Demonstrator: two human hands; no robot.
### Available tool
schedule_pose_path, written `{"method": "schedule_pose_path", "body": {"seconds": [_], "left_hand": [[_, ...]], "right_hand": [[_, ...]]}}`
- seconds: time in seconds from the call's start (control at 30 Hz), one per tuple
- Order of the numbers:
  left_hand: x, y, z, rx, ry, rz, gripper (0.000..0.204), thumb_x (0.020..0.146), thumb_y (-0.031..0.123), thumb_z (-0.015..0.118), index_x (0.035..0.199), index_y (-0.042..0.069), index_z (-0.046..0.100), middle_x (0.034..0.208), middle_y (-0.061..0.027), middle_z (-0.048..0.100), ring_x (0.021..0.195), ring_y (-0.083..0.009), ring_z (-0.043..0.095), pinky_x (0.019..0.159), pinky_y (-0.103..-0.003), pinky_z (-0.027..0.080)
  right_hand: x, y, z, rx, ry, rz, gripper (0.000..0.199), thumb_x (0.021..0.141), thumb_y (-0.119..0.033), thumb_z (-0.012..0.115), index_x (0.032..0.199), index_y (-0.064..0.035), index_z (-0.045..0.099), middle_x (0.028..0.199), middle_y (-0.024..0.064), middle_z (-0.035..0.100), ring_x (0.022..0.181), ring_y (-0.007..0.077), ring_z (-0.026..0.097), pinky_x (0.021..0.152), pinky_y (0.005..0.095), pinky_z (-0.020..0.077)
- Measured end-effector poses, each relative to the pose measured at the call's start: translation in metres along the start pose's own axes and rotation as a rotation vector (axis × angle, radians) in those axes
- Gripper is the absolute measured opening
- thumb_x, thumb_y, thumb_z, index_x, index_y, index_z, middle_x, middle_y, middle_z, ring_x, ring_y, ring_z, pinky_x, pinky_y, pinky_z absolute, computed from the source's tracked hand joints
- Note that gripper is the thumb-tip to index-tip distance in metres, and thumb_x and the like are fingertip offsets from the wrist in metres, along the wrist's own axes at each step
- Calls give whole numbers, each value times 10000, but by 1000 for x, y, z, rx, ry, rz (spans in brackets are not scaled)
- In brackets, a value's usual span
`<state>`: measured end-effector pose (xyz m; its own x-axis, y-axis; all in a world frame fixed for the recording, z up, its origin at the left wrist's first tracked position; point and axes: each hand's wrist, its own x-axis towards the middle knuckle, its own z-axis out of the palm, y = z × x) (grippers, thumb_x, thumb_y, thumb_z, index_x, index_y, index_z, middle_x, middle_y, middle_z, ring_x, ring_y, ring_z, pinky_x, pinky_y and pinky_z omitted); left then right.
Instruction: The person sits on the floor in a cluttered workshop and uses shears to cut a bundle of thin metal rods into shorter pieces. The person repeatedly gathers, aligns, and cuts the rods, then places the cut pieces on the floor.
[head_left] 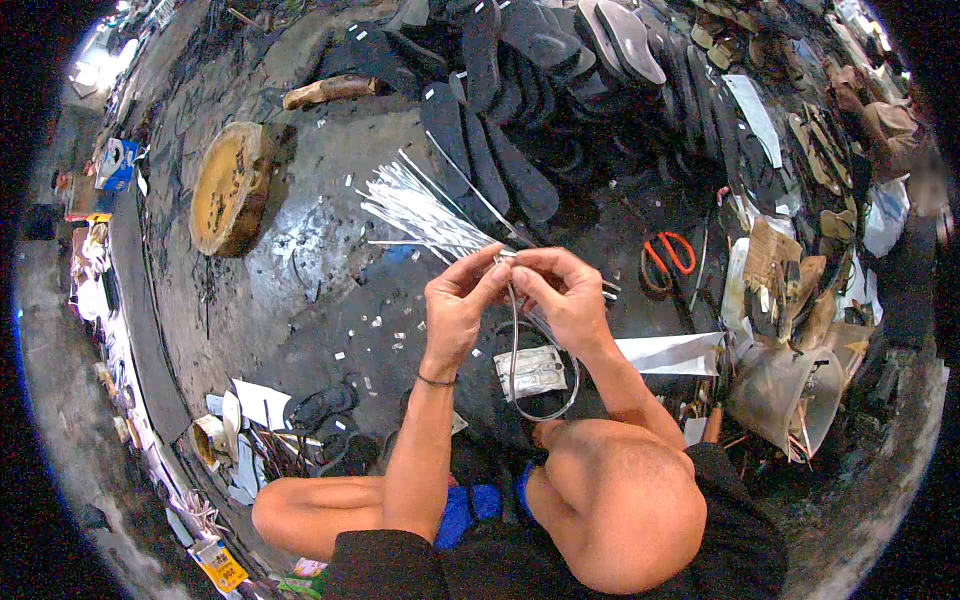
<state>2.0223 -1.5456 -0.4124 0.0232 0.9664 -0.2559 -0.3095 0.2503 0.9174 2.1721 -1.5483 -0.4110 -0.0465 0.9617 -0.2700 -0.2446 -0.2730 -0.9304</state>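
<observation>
My left hand (456,308) and my right hand (568,298) meet in front of me, thumbs and forefingers pinched together. Between them they grip the ends of a thin grey strap (514,355), which hangs below the fingers in a long loop. The exact spot where the ends join is mostly covered by my fingertips. Just beyond my hands, a bundle of narrow white strips (425,215) fans out on the dark floor. Under the loop lies a pale label with handwriting (530,372).
Black shoe soles (520,170) are heaped at the back. Orange-handled scissors (683,253) lie to the right, near a white sheet (672,353) and a translucent bucket (785,400) tipped over. A round wooden block (225,190) stands at left. Small white scraps dot the floor.
</observation>
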Motion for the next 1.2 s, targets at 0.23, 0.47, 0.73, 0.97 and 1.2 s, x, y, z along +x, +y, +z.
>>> {"method": "schedule_pose_path", "body": {"seconds": [0.23, 0.47, 0.73, 0.97, 1.2], "left_hand": [[23, 9, -25, -361, 252, -90, 210, 903, 56, 619, 1108, 10, 633, 952, -63, 685, 813, -99, 639, 704, -214, 513], [30, 2, -87, -426, 344, 21, 230, 910, 66, 614, 1136, 26, 612, 1018, -56, 674, 868, -97, 640, 752, -213, 549], [10, 17, -76, 288, 380, -35, 432, 897, 74, 618, 1300, -9, 483, 1162, -99, 628, 1047, -182, 603, 871, -316, 505], [-35, 8, -5, 1362, -593, 355, 344, 825, 146, 624, 1164, 100, 590, 1061, -94, 643, 1009, -288, 606, 1032, -435, 358], [-27, 13, -54, 1034, 65, -64, 261, 997, 244, 447, 1004, 53, 624, 662, -114, 608, 516, -219, 523, 534, -342, 426]], "right_hand": [[-16, 3, -31, -270, -367, 193, 326, 902, -100, 639, 1177, 56, 559, 1139, 110, 620, 1064, 160, 576, 881, 299, 481], [-48, 15, -74, 353, -355, 579, 265, 972, -230, 540, 1063, 12, 600, 977, 82, 625, 908, 159, 602, 788, 328, 517], [-37, 3, -78, -261, -204, 345, 209, 829, -125, 727, 944, 46, 693, 841, 88, 690, 737, 127, 647, 684, 265, 535], [-19, -1, -80, -112, -481, 196, 390, 779, -168, 788, 1066, 33, 618, 930, 83, 667, 843, 133, 635, 725, 284, 521], [17, 58, -202, -1583, 533, -317, 525, 671, -31, 689, 1162, 36, 516, 984, 197, 587, 937, 387, 543, 864, 454, 464]]}}
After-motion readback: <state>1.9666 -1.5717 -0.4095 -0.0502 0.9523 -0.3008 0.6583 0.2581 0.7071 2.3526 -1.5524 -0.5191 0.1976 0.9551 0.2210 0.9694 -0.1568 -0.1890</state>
